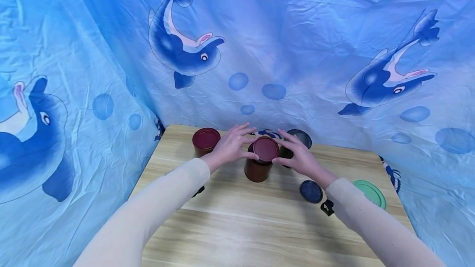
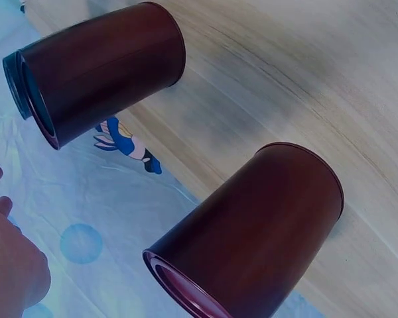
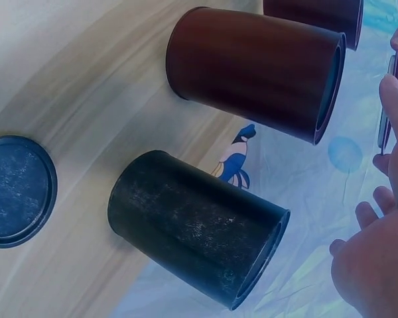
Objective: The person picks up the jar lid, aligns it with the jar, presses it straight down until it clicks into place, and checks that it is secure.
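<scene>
A dark red round lid [image 1: 266, 148] is held by its edge between both hands, above a brown-red can [image 1: 257, 172]. At the lid's left edge is my left hand [image 1: 231, 143], thumb at the near side and fingers spread toward the far side. My right hand [image 1: 300, 155] grips the opposite edge between thumb and fingers. In the right wrist view, the lid [image 3: 387, 106] shows edge-on, apart from the can's rim. That can [image 3: 252, 69] stands upright and uncovered on the table.
Another brown-red can [image 1: 203, 151] with a red lid stands back left. A dark can [image 3: 196, 228] stands behind the right hand. A dark blue lid [image 1: 311, 191] and a green lid [image 1: 370, 193] lie on the right of the wooden table [image 1: 237, 226]. A dolphin-print curtain [image 1: 282, 44] hangs behind.
</scene>
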`<state>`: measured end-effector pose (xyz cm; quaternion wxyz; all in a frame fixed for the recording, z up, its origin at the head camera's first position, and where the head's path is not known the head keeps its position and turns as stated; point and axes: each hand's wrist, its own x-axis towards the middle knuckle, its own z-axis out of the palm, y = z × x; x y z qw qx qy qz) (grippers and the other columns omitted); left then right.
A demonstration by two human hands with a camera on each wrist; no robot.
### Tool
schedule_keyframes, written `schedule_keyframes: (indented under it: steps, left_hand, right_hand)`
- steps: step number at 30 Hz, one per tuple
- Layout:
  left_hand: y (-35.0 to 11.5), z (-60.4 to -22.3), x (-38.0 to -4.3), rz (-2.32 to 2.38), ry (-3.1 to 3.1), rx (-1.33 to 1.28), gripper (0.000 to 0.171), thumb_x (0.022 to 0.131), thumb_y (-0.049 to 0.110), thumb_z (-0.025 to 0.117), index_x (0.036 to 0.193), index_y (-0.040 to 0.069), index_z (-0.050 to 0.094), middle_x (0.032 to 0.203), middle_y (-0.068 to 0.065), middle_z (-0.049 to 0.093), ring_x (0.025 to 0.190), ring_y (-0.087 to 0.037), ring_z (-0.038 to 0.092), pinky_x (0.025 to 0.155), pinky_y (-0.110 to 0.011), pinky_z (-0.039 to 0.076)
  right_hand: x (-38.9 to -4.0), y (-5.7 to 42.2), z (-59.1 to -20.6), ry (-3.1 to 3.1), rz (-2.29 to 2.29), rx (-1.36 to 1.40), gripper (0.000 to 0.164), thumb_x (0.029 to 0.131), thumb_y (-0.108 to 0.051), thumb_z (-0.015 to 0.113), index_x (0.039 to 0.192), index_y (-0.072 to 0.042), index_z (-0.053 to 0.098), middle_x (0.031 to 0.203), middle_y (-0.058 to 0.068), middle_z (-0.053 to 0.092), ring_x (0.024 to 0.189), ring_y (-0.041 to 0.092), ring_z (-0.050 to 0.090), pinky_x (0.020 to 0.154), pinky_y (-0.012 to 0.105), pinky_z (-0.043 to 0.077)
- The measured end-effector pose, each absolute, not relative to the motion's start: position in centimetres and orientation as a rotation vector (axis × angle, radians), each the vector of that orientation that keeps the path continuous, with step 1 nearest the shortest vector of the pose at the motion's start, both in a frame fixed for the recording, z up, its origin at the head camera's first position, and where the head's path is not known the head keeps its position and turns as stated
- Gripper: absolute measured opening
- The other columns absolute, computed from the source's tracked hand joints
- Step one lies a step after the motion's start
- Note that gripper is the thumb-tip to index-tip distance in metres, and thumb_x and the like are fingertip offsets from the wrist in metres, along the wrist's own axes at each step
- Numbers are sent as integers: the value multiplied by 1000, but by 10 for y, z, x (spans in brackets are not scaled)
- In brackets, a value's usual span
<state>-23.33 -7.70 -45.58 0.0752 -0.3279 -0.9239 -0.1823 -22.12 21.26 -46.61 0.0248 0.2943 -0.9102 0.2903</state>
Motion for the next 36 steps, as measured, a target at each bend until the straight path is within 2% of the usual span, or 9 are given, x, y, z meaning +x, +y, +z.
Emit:
schedule_keyframes:
  steps: [6,13,16,24,29,36]
  left_hand:
    - [-79,-453,-238,-520,-2798,-986,72,87,59,82,144,18,69,165,-5,48,160,-29,32,132,-51,22]
    - [-79,-449,-244,-519,-2855,-972,73,87,61,81,146,21,67,167,-4,46,162,-27,28,132,-50,22]
    - [-78,-450,-246,-545,-2882,-967,72,87,60,82,146,21,67,168,-5,45,162,-29,27,132,-50,22]
    - [-79,-462,-251,-546,-2916,-1001,73,87,60,82,146,20,68,167,-6,46,161,-32,28,131,-54,24]
    - [-79,-470,-253,-561,-2925,-1011,72,87,58,83,144,17,69,166,-10,47,161,-35,30,130,-55,24]
    - [-78,-477,-253,-549,-2983,-976,73,87,60,81,147,21,67,168,-5,44,162,-30,26,131,-52,25]
  right_hand:
    - [-225,210,-463,-2823,873,901,70,88,-28,90,150,-7,63,172,13,36,159,40,32,129,64,18]
    - [-230,210,-458,-2852,865,892,71,89,-29,89,150,-5,62,173,16,34,157,45,30,121,71,31]
    - [-232,210,-459,-2896,889,881,71,91,-31,88,151,-5,61,174,14,31,158,45,29,120,70,34]
    - [-237,210,-471,-2967,899,895,71,93,-37,86,153,-9,60,175,14,28,160,44,24,120,71,33]
    - [-236,208,-477,-2975,926,887,69,92,-37,87,150,-8,63,175,13,30,161,42,25,121,70,33]
    - [-237,207,-484,-2985,924,879,66,91,-36,87,147,-7,66,173,16,32,160,45,25,121,70,32]
